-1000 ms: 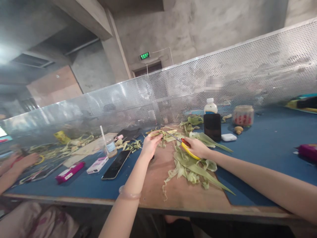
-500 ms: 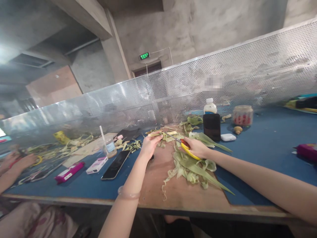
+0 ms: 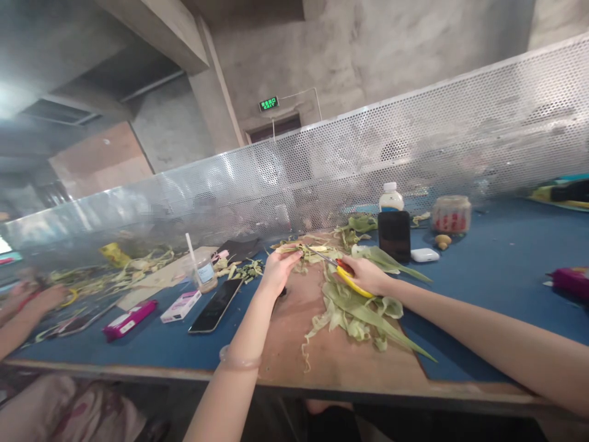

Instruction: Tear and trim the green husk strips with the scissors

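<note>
Gripping scissors (image 3: 353,282) — right fingers (image 3: 355,265) curled

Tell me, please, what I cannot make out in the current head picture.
Head view, all four:
Scissors: the tips are too small to tell among the pale strips at the left hand.
Bottle: its lower part is hidden by the upright dark slab.
Co-worker's hand: blurred, so its grip is unclear.
Purple packet at far right: cut off by the picture's edge.

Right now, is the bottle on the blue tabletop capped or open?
Capped: a white cap sits on top of the bottle.
</note>
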The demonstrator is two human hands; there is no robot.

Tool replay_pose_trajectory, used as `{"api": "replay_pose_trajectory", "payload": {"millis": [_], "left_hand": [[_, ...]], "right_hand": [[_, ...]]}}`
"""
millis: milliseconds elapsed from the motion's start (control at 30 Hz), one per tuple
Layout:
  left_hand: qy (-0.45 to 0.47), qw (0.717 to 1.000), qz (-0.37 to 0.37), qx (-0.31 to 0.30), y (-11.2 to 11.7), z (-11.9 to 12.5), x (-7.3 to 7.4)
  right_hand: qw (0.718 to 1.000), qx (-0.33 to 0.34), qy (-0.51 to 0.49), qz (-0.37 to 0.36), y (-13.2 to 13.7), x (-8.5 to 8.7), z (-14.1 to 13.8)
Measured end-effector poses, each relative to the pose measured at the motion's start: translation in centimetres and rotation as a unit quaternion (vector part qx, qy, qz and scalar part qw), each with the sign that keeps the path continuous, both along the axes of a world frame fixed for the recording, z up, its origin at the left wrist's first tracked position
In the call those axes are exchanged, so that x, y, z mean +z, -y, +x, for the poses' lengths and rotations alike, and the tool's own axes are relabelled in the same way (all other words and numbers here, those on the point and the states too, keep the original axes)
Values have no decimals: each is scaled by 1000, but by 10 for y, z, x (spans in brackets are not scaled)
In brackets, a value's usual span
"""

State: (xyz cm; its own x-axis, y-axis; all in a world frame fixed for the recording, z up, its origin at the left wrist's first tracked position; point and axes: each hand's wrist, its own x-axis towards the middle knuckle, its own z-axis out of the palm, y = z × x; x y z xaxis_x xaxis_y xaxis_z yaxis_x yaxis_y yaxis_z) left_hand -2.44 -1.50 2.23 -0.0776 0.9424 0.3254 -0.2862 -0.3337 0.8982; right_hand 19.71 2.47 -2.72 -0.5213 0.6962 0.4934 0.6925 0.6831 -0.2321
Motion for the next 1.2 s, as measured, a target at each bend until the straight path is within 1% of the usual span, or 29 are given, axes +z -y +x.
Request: {"api": "replay_pose_trajectory", "payload": {"millis": [200, 467, 800, 1033, 1200], "left_hand": [[-16, 1000, -2, -12, 0, 0, -2], [-5, 1000, -1, -12, -1, -1, -2], [-33, 999, -13, -17, -2, -1, -4], [-24, 999, -17, -21, -1, 0, -3], [-10, 999, -3, -36, -4, -3, -5]], "right_hand": [[1000, 5, 0, -12, 1, 1, 0], [1000, 4, 16, 8, 0, 1, -1], [1000, 14, -4, -12, 2, 2, 0], [1000, 24, -10, 12, 3, 1, -1], [999, 17, -24, 16, 4, 0, 0]]}}
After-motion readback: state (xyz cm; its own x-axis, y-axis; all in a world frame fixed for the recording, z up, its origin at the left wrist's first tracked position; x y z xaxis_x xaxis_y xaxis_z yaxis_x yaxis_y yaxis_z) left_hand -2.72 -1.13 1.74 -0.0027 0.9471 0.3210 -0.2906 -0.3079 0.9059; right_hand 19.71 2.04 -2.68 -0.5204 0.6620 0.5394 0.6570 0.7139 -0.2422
